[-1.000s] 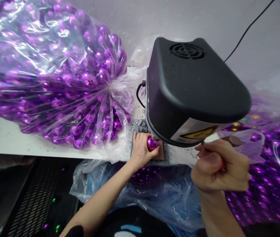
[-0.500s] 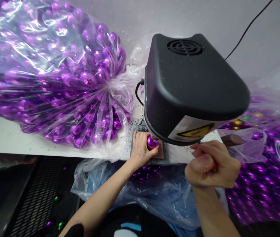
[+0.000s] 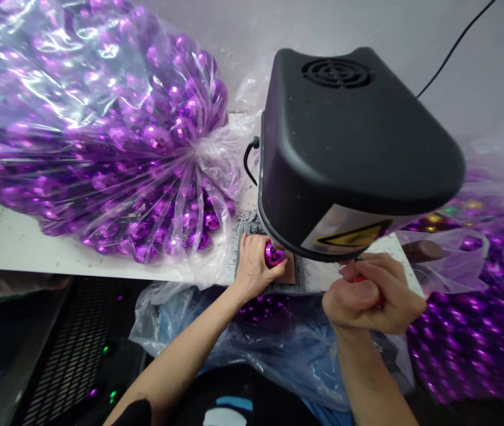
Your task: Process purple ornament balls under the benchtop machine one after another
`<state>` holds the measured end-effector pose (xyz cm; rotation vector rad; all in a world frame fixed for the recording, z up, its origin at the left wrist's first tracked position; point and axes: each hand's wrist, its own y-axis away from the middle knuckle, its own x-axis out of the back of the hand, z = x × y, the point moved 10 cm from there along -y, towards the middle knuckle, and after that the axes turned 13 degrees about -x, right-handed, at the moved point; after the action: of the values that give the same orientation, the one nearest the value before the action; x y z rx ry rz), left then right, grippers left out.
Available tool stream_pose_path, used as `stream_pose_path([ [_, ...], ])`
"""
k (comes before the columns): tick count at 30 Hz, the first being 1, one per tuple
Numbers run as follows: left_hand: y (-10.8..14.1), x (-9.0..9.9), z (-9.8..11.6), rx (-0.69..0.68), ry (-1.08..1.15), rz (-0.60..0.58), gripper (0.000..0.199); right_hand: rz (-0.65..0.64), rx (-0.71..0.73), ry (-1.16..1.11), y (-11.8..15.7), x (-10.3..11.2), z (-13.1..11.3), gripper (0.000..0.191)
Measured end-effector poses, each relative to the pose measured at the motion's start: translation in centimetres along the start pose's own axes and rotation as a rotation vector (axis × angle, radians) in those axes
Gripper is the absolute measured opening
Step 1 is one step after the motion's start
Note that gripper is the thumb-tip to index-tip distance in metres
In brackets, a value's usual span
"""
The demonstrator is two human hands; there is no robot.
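My left hand (image 3: 252, 266) is closed around a shiny purple faceted bauble (image 3: 273, 254). It steadies the bauble on a small brown block (image 3: 289, 273) on the machine's grey base, below the front of a black machine housing (image 3: 349, 148). My right hand (image 3: 376, 293) makes a fist around a red handle (image 3: 359, 278) at the housing's lower front edge. Most of the handle is hidden by the fingers. The housing hides whatever tool sits beneath it.
A big clear bag of purple baubles (image 3: 100, 160) lies on the white table (image 3: 7, 242) at left. More purple baubles (image 3: 469, 343) fill plastic at right. An open plastic bag (image 3: 234, 337) covers my lap. Dark crumbs litter the table around the base.
My right hand has shifted slightly left with the handle, and more red shows between its fingers. The left hand and bauble stay in place. The view has moved a little.
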<state>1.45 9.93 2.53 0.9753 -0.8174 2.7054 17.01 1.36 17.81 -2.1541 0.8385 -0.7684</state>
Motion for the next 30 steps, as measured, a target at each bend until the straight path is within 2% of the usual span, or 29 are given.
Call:
stream_pose_path([
  [3,-0.1,0.1,0.1,-0.008,-0.01,-0.003,0.032,0.079,0.027,-0.059,0.0,0.4,-0.5,0.016],
  [7,-0.4,0.3,0.6,-0.016,-0.014,-0.014,0.032,0.112,0.027,-0.096,0.1,0.4,-0.4,0.018],
  [14,-0.6,0.8,1.1,-0.041,-0.051,0.009,0.033,0.122,0.039,-0.076,2.3,-1.2,1.9,0.012],
  [18,-0.6,0.9,1.1,-0.054,-0.074,0.019,0.035,0.111,0.044,-0.014,2.0,-0.6,1.4,0.019],
  [20,-0.6,0.9,1.2,-0.059,-0.076,0.017,0.035,0.142,0.045,0.03,0.2,0.6,0.2,0.019],
  [23,-0.6,0.7,1.1,-0.065,-0.081,0.007,0.036,0.155,0.027,0.119,-4.6,1.5,-1.7,0.018],
  [24,-0.6,0.6,1.1,-0.065,-0.084,0.003,0.036,0.123,0.014,0.154,-6.6,1.1,-2.2,0.021],
  [27,-0.6,0.2,0.9,-0.066,-0.072,-0.005,0.037,-0.062,-0.17,0.17,-11.9,-1.5,-1.1,0.042],
  [30,0.0,0.8,1.3,-0.065,-0.03,0.026,0.04,-0.157,-0.263,0.176,-13.8,-2.5,0.0,0.052],
])
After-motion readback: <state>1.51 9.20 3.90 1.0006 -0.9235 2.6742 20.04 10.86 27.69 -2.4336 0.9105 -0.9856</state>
